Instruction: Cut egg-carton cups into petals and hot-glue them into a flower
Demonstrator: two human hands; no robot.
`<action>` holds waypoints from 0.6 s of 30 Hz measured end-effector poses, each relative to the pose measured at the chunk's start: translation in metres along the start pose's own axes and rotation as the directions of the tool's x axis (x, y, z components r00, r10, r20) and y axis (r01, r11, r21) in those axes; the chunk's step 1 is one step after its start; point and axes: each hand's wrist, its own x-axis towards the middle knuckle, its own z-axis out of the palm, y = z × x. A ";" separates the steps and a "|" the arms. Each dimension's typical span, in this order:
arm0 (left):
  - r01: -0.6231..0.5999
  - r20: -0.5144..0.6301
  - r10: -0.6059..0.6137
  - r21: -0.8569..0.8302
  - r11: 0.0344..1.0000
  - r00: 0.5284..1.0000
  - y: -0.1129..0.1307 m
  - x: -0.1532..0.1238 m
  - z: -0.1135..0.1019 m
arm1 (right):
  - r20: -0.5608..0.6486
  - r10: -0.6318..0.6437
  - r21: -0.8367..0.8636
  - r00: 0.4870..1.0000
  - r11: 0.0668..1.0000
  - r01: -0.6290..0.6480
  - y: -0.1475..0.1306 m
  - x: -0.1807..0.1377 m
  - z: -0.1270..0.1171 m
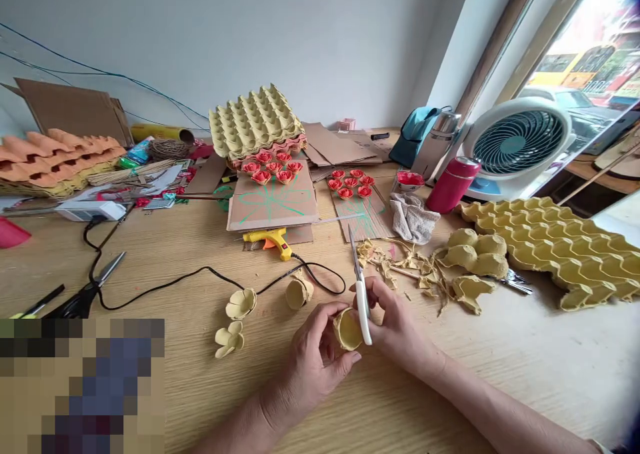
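My left hand [317, 347] is closed around a yellow egg carton cup [349, 331], its open mouth facing me. My right hand [395, 324] grips white-handled scissors [363, 307] with the blades pointing up and away; its fingers also come close to the cup's edge. Left of my hands lie two cups cut into petals, one [241, 303] behind the other [229, 339]. Another uncut-looking cup [299, 293] rests on its side beyond my left hand. Yellow carton scraps [420, 271] are strewn past the scissors.
A yellow glue gun [273, 241] with a black cord lies beyond the cups. Red paper flowers [273, 167] sit on cardboard [273, 204] marked in green. At right are an egg tray [560, 241], a red bottle [454, 186] and a fan [520, 146]. Black scissors [93, 284] lie left.
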 end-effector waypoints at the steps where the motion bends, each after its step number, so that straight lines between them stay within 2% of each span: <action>1: -0.008 -0.009 0.008 0.013 1.000 1.000 0.000 0.000 -0.001 | 0.010 0.013 0.015 1.000 1.000 -0.013 0.000 0.000 -0.001; 6: 0.010 -0.064 -0.006 0.065 0.998 0.998 0.000 0.001 -0.003 | 0.106 0.154 0.248 0.982 0.953 -0.176 0.004 0.002 -0.002; 9: 0.019 -0.081 -0.014 0.070 0.997 0.997 0.001 0.000 -0.003 | 0.112 0.190 0.278 0.975 0.936 -0.214 0.005 0.003 -0.001; 12: 0.017 -0.034 -0.016 0.041 0.999 0.999 0.003 0.000 -0.005 | 0.061 0.147 0.166 0.987 0.974 -0.155 0.002 0.003 -0.003; 18: 0.044 0.119 -0.032 -0.098 0.994 0.992 0.014 0.000 -0.012 | -0.007 -0.088 -0.073 0.996 0.994 0.087 -0.002 0.001 -0.006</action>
